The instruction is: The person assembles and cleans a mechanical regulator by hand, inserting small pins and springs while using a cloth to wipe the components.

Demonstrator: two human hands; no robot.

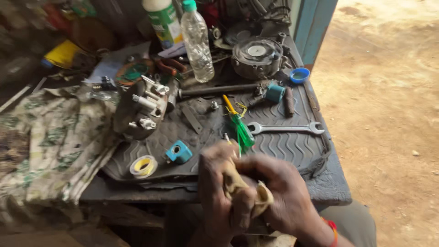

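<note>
Both my hands are closed around a crumpled beige rag (249, 192) at the near edge of the bench. My left hand (218, 187) grips it from the left, and my right hand (283, 196), with a red thread at the wrist, wraps it from the right. A thin metal tip (226, 136) pokes up just above my left hand; what it belongs to is hidden. Just beyond the hands lie a green-handled screwdriver (241, 129) and a silver open-ended spanner (286, 128) on a black ribbed rubber mat (283, 148).
On the mat lie a small blue coil block (179, 152), a yellow tape roll (143, 166), a grimy metal assembly (145, 109) and a teal coil (275, 93). Behind stand a clear plastic bottle (197, 43), a round metal housing (257, 56) and a blue cap (300, 75). Patterned cloth (50, 142) covers the left; bare dirt ground (388, 114) lies right.
</note>
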